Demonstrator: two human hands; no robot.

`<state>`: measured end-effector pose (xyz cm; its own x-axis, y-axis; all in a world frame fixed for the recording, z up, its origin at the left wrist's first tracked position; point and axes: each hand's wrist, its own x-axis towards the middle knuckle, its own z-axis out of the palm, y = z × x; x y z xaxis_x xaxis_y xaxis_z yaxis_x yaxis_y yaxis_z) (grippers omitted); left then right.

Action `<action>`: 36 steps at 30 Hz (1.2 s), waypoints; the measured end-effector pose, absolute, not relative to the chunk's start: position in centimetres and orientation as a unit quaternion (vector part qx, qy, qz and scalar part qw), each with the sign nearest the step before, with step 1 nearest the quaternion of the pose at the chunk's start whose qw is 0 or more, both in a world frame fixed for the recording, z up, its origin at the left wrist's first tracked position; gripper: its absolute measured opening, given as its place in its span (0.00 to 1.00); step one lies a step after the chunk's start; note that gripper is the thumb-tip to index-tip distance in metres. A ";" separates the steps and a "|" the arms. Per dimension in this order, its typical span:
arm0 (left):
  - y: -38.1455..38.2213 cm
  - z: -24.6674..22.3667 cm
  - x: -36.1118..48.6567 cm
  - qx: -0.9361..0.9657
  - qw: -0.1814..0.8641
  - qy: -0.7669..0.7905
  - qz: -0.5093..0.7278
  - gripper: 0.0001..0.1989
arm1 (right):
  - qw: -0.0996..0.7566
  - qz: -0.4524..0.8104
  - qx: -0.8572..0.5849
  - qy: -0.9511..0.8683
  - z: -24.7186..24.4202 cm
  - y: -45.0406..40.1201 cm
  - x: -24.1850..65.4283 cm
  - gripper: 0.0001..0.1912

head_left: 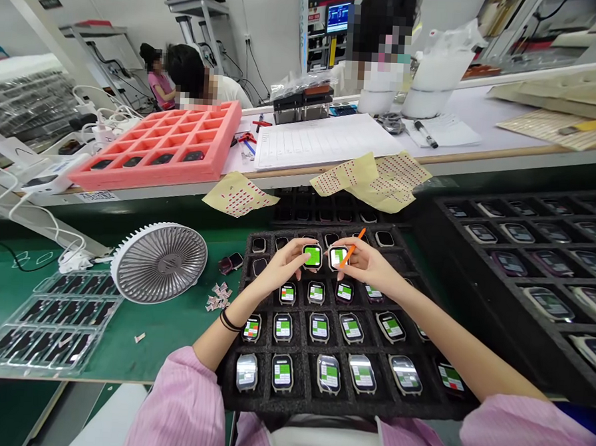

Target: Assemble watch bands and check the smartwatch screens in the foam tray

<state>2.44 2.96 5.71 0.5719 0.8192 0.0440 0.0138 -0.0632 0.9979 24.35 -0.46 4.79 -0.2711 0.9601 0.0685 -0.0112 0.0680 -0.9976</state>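
My left hand (pixel 282 265) pinches a smartwatch (pixel 313 256) with a green-lit screen above a black foam tray (pixel 348 408). My right hand (pixel 368 263) holds an orange stylus (pixel 352 248) and grips a second smartwatch (pixel 338 257) beside the first. The two watches sit close together, and my fingers cover parts of their cases. Below my forearms, several watches with green and white screens lie in the tray's square pockets. Watches with dark screens fill the pockets farther up, near my hands.
A second black tray of watches (pixel 520 261) lies to the right, and a pink foam tray (pixel 155 169) sits beyond. A grey fan (pixel 159 262) and a clear plastic tray (pixel 47 323) stand on the green mat at left. Sticker sheets (pixel 370 181) lie ahead. Two seated people work farther back.
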 end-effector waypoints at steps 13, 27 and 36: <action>2.8 6.1 2.7 0.641 0.592 0.350 0.341 0.17 | 0.417 0.561 -0.405 -0.589 5.2 -0.7 24.3 0.20; 2.8 5.3 2.7 0.688 0.592 0.299 0.296 0.22 | 0.466 0.557 -0.481 -0.491 5.9 -0.6 23.6 0.20; 3.1 5.3 2.4 0.686 0.584 0.311 0.302 0.23 | 0.443 0.564 -0.419 -0.557 5.0 -0.2 24.4 0.22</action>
<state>2.40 3.06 5.26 0.6243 0.7796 0.0499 0.0748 -0.1232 0.9896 24.36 -0.25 5.01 -0.2571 0.9662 0.0209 -0.0325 0.0129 -0.9994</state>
